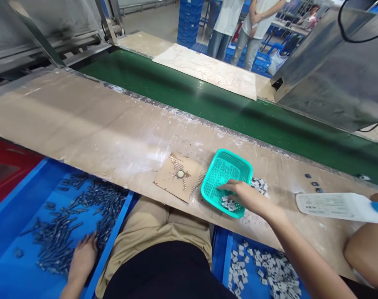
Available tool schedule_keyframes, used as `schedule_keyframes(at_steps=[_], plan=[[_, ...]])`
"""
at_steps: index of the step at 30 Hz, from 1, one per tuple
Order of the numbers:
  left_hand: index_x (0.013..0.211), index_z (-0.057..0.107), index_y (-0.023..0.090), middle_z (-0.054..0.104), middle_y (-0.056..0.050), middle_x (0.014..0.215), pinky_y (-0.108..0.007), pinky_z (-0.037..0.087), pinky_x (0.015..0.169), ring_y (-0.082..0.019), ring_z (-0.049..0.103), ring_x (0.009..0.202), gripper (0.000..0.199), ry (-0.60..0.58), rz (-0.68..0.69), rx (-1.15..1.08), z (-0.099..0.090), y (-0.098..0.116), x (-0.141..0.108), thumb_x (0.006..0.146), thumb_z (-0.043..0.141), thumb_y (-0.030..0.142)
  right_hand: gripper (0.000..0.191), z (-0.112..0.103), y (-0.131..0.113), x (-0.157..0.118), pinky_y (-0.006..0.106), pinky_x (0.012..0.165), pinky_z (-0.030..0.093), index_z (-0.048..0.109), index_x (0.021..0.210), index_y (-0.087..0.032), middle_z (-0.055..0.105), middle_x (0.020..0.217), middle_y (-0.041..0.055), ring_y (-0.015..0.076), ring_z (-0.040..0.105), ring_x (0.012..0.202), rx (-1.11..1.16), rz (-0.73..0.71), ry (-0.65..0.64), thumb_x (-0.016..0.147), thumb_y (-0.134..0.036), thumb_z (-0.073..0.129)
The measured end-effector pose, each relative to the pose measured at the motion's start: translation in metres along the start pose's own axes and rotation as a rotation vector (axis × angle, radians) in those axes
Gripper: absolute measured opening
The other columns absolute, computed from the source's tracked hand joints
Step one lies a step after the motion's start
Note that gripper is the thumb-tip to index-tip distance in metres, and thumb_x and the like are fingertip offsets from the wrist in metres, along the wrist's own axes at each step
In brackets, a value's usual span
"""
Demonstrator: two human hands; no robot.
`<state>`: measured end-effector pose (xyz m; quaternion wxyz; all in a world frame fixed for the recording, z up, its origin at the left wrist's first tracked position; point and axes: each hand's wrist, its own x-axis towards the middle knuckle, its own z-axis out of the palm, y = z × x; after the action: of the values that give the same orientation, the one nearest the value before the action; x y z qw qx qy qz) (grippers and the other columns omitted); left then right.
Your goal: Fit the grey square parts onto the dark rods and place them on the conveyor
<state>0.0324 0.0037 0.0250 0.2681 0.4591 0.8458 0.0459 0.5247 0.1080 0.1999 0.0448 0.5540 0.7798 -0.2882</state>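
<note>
My right hand point(239, 192) reaches into a turquoise mesh basket point(211, 174), its index finger extended over the bottom beside a few small grey pieces point(229, 203). Whether its other fingers hold a piece is hidden. At the lower left, my left hand point(85, 251) rests among dark elongated parts point(56, 236) in a blue bin point(5, 265); its fingertips are partly lost among them. A cardboard square point(167, 182) with a small round object point(180, 174) on it lies left of the basket.
More grey pieces lie in a blue bin point(228, 253) at lower right and beside the basket. A white bottle point(335, 206) lies at right, near another person's arm point(368, 241). Beyond the worktable point(114, 137) runs a green conveyor point(182, 95); two people stand behind it.
</note>
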Motion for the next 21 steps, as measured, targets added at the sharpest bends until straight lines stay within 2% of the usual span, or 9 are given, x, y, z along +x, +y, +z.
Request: schedule_keyframes(at_steps=[3,5,7,10,13,16,19,21], plan=[[0.090,0.064,0.017,0.068,-0.013,0.085,-0.048,0.041,0.091,-0.036,0.059,0.101,0.036,-0.054,-0.001,0.067,-0.014,-0.002,0.004,0.075,0.032,0.023,0.038,0.007,0.002,-0.004,0.032,0.073,0.049,0.059,0.120,-0.029,0.058,0.102,0.0073,0.0195,0.061,0.082,-0.008,-0.071,0.021,0.087,-0.016,0.047],[0.088,0.063,0.018,0.067,-0.013,0.081,-0.049,0.044,0.083,-0.040,0.060,0.093,0.031,-0.071,-0.025,0.102,-0.021,0.000,0.005,0.074,0.035,0.024,0.033,0.012,0.003,-0.004,0.032,0.070,0.050,0.062,0.116,-0.029,0.057,0.097,0.0070,0.0187,0.061,0.077,-0.018,-0.095,0.039,0.088,-0.020,0.047],[0.089,0.061,0.018,0.065,-0.015,0.092,-0.047,0.045,0.079,-0.041,0.058,0.097,0.028,-0.081,-0.037,0.117,-0.025,0.002,0.006,0.074,0.038,0.025,0.030,0.016,0.004,-0.003,0.032,0.068,0.050,0.064,0.111,-0.027,0.057,0.095,0.0073,0.0188,0.061,0.076,-0.020,-0.100,0.077,0.089,-0.022,0.045],[0.088,0.058,0.018,0.063,-0.017,0.102,-0.044,0.045,0.077,-0.040,0.056,0.102,0.025,-0.093,-0.051,0.112,-0.030,0.002,0.010,0.075,0.040,0.027,0.028,0.023,0.004,0.002,0.036,0.075,0.050,0.064,0.106,-0.022,0.059,0.101,0.0095,0.0218,0.061,0.087,-0.043,-0.088,0.196,0.092,-0.022,0.040],[0.081,0.056,0.020,0.066,-0.013,0.091,-0.039,0.046,0.075,-0.036,0.058,0.100,0.016,-0.095,-0.067,0.062,-0.036,-0.006,0.019,0.073,0.047,0.031,0.025,0.030,0.005,0.005,0.041,0.079,0.049,0.062,0.098,-0.020,0.062,0.098,0.0104,0.0247,0.059,0.093,-0.058,-0.039,0.329,0.092,-0.023,0.037],[0.070,0.054,0.023,0.066,-0.005,0.073,-0.036,0.046,0.075,-0.033,0.060,0.095,0.009,-0.089,-0.096,0.006,-0.046,-0.013,0.029,0.067,0.056,0.032,0.019,0.032,0.004,0.005,0.041,0.076,0.050,0.062,0.096,-0.020,0.065,0.091,0.0093,0.0249,0.062,0.086,0.060,0.049,0.465,0.089,-0.029,0.047],[0.059,0.056,0.025,0.056,0.000,0.050,-0.039,0.046,0.073,-0.036,0.060,0.089,0.007,-0.110,-0.302,-0.074,-0.057,-0.011,0.033,0.063,0.061,0.028,0.023,0.024,-0.008,0.007,0.040,0.078,0.052,0.063,0.097,-0.020,0.067,0.094,0.0087,0.0239,0.066,0.083,0.335,0.171,0.596,0.081,-0.036,0.060],[0.053,0.057,0.024,0.050,0.000,0.044,-0.038,0.048,0.068,-0.035,0.060,0.088,0.011,-0.111,-0.504,-0.277,-0.063,-0.007,0.033,0.062,0.063,0.020,0.027,0.014,-0.023,0.013,0.039,0.081,0.052,0.064,0.095,-0.020,0.068,0.098,0.0087,0.0235,0.066,0.086,0.555,0.235,0.622,0.077,-0.039,0.064]])
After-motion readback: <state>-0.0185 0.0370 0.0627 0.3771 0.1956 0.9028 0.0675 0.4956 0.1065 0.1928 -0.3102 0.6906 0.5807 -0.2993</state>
